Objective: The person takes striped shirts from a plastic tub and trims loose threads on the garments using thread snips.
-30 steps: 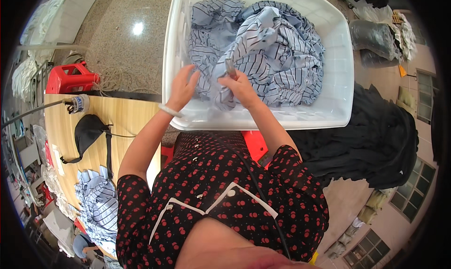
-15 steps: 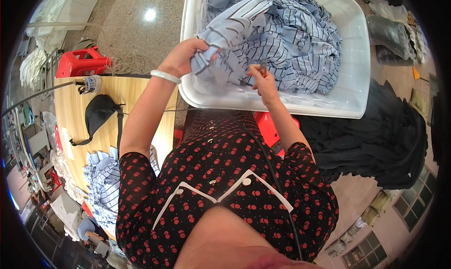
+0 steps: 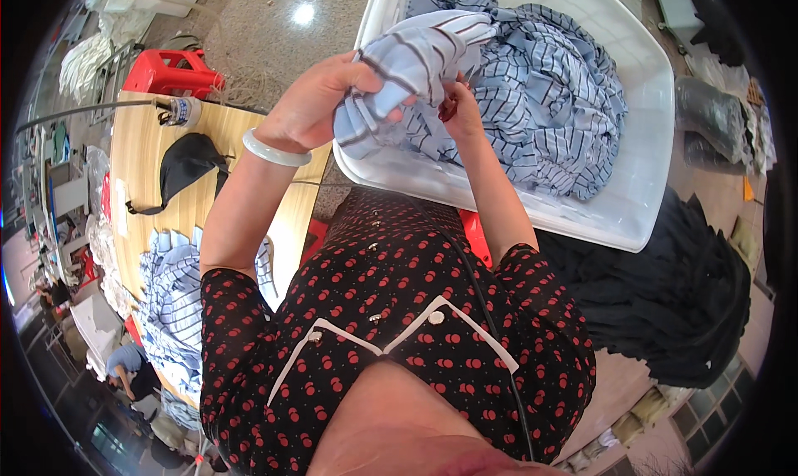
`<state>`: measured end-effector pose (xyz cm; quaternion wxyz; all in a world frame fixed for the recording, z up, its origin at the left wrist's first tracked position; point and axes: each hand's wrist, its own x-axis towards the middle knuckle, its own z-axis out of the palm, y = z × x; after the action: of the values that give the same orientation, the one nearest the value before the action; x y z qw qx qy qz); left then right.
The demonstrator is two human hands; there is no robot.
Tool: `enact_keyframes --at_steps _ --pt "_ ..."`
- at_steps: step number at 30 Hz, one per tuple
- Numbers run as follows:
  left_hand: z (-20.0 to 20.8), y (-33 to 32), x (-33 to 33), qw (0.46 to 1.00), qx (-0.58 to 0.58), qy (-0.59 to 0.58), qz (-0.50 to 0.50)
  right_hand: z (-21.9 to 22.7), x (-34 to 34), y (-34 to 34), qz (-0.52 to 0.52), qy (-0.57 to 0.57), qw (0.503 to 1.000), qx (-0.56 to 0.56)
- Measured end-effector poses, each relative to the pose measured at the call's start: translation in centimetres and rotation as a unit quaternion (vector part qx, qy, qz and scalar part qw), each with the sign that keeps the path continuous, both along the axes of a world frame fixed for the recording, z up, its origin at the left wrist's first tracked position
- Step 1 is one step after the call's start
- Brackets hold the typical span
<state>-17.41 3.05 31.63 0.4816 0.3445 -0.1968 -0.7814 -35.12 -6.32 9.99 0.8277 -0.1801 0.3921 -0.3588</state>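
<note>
My left hand [image 3: 320, 98], a pale bangle on its wrist, is closed round a light blue striped garment [image 3: 399, 64] and holds a bunched part of it up above the near left rim of the white plastic tub [image 3: 636, 189]. Close to the garment's right edge, my right hand [image 3: 463, 114] is closed on small scissors [image 3: 449, 106] with dark red handles; their blades are mostly hidden by the fingers and cloth. A heap of the same striped cloth [image 3: 540, 102] fills much of the tub beneath.
A wooden table [image 3: 137, 168] stands at left with a black waist bag [image 3: 189, 167], a cup of tools [image 3: 179, 112] and more striped cloth [image 3: 170, 301]. Behind it is a red stool [image 3: 170, 73]. Black fabric [image 3: 657, 293] is piled at right. Another person [image 3: 131, 368] is far left.
My left hand has turned and come slightly nearer with the garment. The right hand has moved up against the garment's edge. The tub has shifted rightward in view.
</note>
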Motion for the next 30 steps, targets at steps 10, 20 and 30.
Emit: enact_keyframes --at_steps 10,20,30 --pt "5.8 4.9 2.6 0.99 -0.118 -0.011 0.074 13.0 -3.2 -2.1 -0.005 0.043 0.988 -0.148" --pt "-11.0 4.2 5.1 0.675 -0.158 -0.683 0.232 18.1 0.1 -0.9 0.086 0.019 0.966 -0.244" --pt "-10.8 4.2 -2.7 0.695 -0.233 -0.662 0.155 18.6 5.1 3.3 0.199 0.022 0.938 -0.284"
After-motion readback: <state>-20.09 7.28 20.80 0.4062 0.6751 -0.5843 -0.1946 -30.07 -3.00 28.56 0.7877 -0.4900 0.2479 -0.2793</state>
